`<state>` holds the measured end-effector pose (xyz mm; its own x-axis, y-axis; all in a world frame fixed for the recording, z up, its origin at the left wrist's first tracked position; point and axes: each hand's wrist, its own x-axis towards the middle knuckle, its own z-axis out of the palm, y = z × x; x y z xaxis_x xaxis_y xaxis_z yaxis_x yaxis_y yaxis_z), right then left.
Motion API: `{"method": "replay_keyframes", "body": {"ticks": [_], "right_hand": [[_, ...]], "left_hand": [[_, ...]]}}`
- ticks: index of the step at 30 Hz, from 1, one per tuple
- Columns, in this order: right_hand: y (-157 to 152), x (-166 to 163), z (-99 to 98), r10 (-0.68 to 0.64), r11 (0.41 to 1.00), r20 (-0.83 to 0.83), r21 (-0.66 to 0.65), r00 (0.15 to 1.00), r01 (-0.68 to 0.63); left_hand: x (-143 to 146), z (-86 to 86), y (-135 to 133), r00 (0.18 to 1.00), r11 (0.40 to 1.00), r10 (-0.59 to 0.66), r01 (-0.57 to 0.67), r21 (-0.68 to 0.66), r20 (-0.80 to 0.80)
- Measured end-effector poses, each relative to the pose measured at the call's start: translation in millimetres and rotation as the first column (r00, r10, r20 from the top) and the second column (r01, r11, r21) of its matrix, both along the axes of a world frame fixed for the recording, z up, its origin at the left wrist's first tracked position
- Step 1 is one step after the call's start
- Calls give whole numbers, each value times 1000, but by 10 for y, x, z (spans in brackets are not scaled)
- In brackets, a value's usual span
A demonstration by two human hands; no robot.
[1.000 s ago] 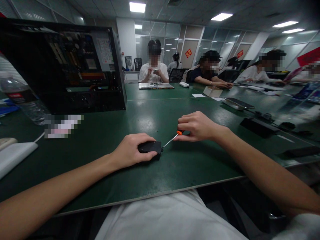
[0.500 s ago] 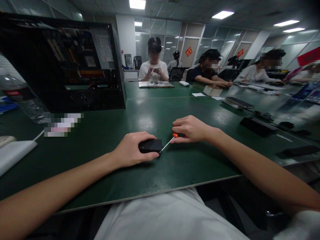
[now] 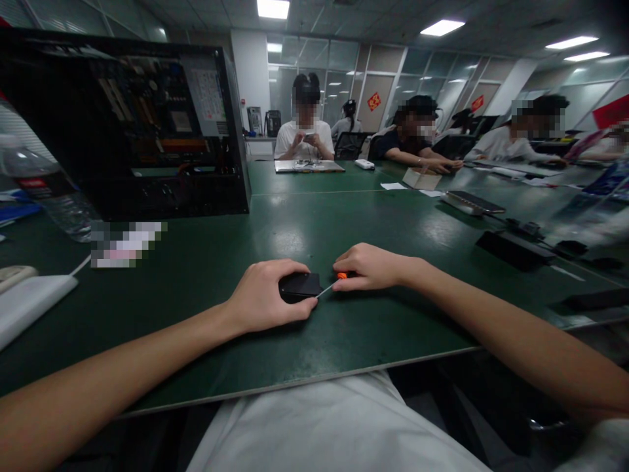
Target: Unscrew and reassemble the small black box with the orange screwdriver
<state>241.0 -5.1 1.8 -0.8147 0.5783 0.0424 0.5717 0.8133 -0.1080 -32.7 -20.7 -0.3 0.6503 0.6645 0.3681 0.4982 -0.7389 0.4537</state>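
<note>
A small black box [image 3: 301, 285] lies on the green table, its exact kind unclear. My left hand [image 3: 268, 295] is closed around its left side, thumb along the near edge and fingers over the far edge. In my right hand [image 3: 361, 267] is a screwdriver [image 3: 343, 276] with an orange and black handle, mostly hidden by the fingers. Its thin metal shaft slants down to the left, and the tip meets the box's near right corner beside my left thumb.
An opened computer case [image 3: 196, 131] stands at the back left, a plastic bottle [image 3: 54, 196] beside it. A white object [image 3: 34, 305] lies on the left. Black devices [image 3: 514, 250] and a small box [image 3: 421, 178] sit to the right. Several people work across the table [image 3: 314, 226].
My right hand has come lower and slightly left, so the screwdriver leans flatter against the box. The left hand keeps its hold; the view has shifted slightly.
</note>
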Motion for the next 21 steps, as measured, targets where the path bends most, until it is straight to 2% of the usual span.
{"method": "replay_keyframes", "body": {"ticks": [3, 5, 8, 10, 14, 17, 21], "right_hand": [[20, -12, -40, -25, 999, 15, 40, 1000, 25], [25, -9, -33, -75, 986, 34, 148, 997, 70], [31, 17, 10, -165, 931, 35, 336, 986, 144], [33, 44, 44, -172, 908, 36, 394, 984, 144], [13, 84, 91, -102, 926, 2, 366, 995, 95], [-10, 58, 77, -52, 962, -122, 260, 991, 83], [-9, -33, -5, 34, 994, -231, 113, 972, -7]], "left_hand": [[6, -13, 6, 999, 999, 37, -37, -6, 18], [18, -15, 0, 998, 999, 52, -52, -9, 27], [35, -4, -24, 999, 999, 39, -39, -23, 21], [37, 3, -34, 1000, 999, 0, 0, -34, 11], [11, -8, -1, 996, 996, -84, 85, -24, 6], [-1, -32, 39, 993, 993, -119, 119, -16, 9], [6, -52, 43, 990, 990, -136, 136, -22, 25]]}}
